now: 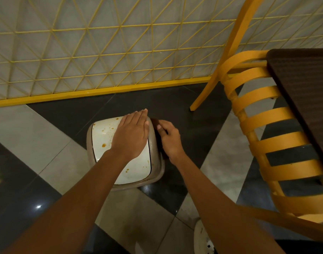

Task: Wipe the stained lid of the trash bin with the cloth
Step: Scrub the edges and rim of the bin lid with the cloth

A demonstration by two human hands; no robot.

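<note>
Right grip [169,139] pinching dark cloth [159,137] against bin's right rim; left grip [132,135] spread flat on stained lid [104,138]

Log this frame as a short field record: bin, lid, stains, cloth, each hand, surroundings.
bin: beige bin on a tiled floor
lid: white lid, closed
stains: orange spots, unwiped
cloth: dark cloth at the bin's right edge
left hand: left hand flat on the lid
right hand: right hand gripping the cloth
surroundings: yellow chair and dark table to the right, lattice fence behind
</note>
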